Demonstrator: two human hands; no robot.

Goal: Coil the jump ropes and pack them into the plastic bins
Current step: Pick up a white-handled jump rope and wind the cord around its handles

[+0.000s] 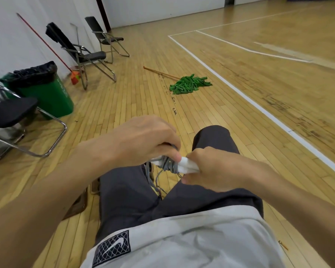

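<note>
Gripping a partly bundled jump rope [169,165] at centre frame, a seated person holds it just above the lap. The left hand [143,140] pinches the grey wraps, and the right hand [213,169] is curled round the white handles [188,167]. Loose cord [156,183] hangs between the knees, so coiling looks unfinished. No plastic bin is in view, and packing appears yet to come.

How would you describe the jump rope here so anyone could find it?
Find the person's dark grey trousers low in the middle; above the lap the left hand and right hand meet. Held between them is the jump rope: white handles bound tightly with grey cord, loose strands dangling. The only other stringy thing, the green mop, lies far off on the floor.
</note>
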